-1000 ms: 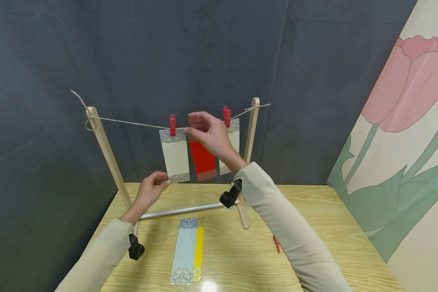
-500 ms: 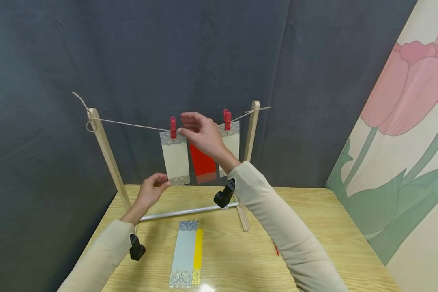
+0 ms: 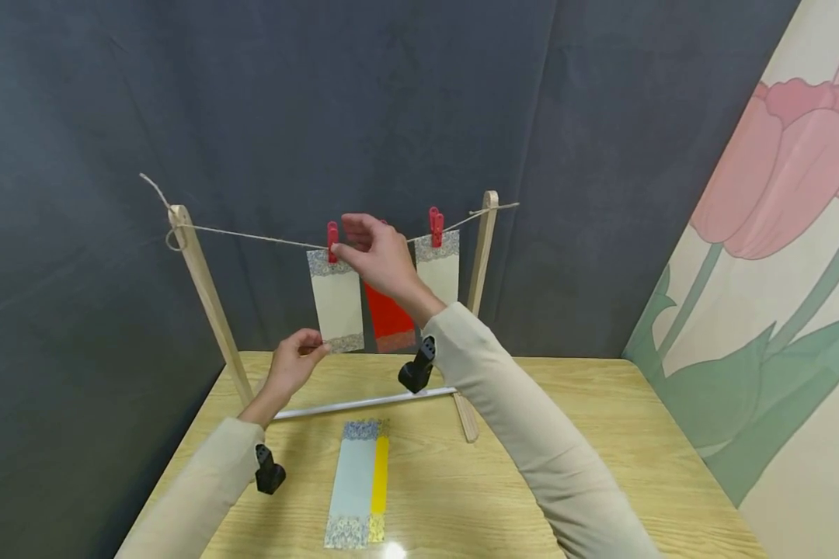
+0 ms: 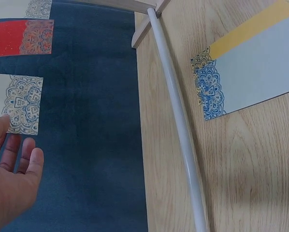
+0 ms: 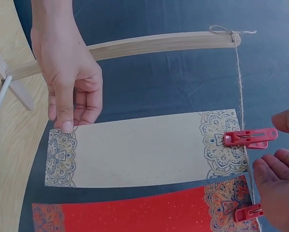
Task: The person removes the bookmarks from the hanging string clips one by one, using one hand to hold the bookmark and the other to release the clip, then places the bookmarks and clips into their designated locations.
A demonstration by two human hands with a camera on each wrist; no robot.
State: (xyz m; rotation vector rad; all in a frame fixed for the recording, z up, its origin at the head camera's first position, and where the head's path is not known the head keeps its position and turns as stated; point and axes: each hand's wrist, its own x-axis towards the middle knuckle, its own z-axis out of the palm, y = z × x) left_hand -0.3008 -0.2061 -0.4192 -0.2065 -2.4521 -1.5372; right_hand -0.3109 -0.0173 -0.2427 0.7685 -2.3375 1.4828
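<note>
A cream paper card with lace-pattern ends hangs from a string by a red clothespin. My left hand pinches its lower left corner, thumb in front and fingertips behind. My right hand is at the top of this card. In the head view its thumb overlaps the clothespin; in the right wrist view, fingers and thumb stand spread around the clothespin's handle end with a gap. Beside it hangs a red card, its clothespin partly cut off in the right wrist view.
Another cream card hangs at right from red clothespins. Wooden posts hold the string, joined low by a white rod. A pale blue card partly covers a yellow card on the wooden table.
My right hand has moved left along the string, from the red card to the left cream card's clothespin. The loose red clothespin on the table is now hidden behind the right sleeve.
</note>
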